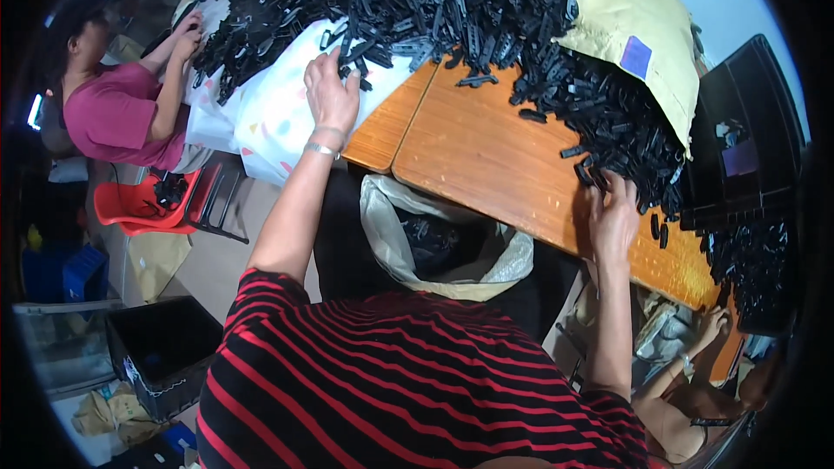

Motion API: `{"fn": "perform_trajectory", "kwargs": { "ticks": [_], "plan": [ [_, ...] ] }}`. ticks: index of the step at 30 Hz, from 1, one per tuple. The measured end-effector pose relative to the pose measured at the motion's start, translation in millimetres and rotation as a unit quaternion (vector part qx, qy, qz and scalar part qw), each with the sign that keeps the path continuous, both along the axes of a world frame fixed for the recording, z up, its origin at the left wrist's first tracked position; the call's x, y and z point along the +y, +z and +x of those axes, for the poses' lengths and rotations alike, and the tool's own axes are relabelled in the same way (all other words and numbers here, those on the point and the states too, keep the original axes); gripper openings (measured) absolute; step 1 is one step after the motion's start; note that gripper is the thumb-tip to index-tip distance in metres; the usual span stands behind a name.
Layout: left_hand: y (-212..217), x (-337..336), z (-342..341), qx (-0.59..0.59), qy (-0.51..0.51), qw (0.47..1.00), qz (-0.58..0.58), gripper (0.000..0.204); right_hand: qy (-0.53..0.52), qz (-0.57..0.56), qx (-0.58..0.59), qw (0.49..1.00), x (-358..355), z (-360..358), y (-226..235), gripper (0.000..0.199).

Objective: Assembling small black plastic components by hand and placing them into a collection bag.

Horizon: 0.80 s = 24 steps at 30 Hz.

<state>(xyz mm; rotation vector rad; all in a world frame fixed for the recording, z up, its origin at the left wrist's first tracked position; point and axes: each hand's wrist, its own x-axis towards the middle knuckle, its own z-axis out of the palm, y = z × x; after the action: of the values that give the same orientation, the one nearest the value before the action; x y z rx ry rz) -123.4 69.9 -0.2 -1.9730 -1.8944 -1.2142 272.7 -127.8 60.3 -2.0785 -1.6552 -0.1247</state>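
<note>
A large heap of small, narrow black plastic pieces (400, 0) covers the far side of the wooden table (486, 148). At its near left edge, over a white plastic sheet with coloured spots (278, 104), is my left hand (332, 97). Its thumb and fingers are apart, with the fingertips right by a few loose pieces. My right hand (613, 217) is at the heap's right edge, fingers bent around a black plastic piece (586, 175) at the table surface. An open white woven sack (382, 234), with dark contents, hangs between my arms below the table edge.
A yellowish sack (634, 17) lies over the heap at the far right. One co-worker in a magenta shirt (117, 113) handles pieces at left; another co-worker's hand (711, 326) is at lower right. A red chair (143, 204) and black crate (165, 352) stand on the left.
</note>
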Motion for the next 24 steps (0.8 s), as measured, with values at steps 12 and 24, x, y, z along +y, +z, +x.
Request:
{"fn": "perform_trajectory", "kwargs": {
  "ticks": [12,24],
  "plan": [
    [-3,83,41,-0.045,0.076,0.982,-0.169,0.054,0.005,-0.063,-0.025,0.998,31,10,-24,0.036],
    [2,36,100,-0.103,0.042,0.979,-0.169,0.045,0.132,-0.014,0.005,0.991,77,-36,-30,0.034]
  ]
}}
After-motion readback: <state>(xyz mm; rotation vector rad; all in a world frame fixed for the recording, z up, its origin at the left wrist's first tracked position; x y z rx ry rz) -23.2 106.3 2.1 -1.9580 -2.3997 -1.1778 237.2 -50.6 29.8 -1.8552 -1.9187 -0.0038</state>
